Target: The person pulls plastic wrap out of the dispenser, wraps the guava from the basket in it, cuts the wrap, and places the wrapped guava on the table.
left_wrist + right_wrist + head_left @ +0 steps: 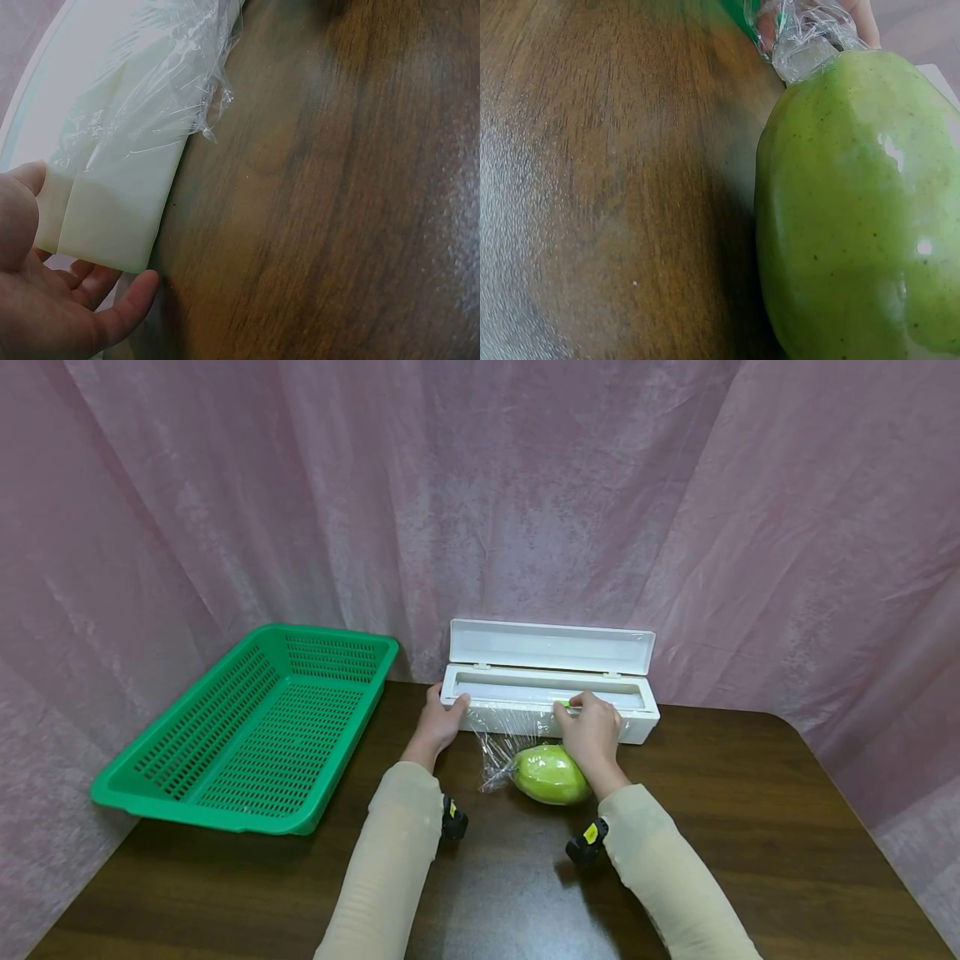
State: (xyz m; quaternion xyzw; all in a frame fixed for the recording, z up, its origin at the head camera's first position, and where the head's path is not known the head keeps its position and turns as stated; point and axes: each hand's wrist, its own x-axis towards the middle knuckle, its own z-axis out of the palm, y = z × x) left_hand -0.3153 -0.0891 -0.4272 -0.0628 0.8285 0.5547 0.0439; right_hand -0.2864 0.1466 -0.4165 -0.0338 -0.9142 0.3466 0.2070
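A white cling film dispenser box stands at the back of the table, lid raised. My left hand holds its left end, thumb on top; the left wrist view shows the fingers around that end. With my right hand I pinch the small bright green slider on the box's front edge. Clear cling film hangs over the box front and runs to a smooth oval green fruit. Film covers the fruit and bunches at its left end. In the right wrist view the right hand is hidden.
A green slotted plastic basket stands to the left on the dark wooden table. Pink curtain hangs close behind the box. A black wrist camera sits at each cuff.
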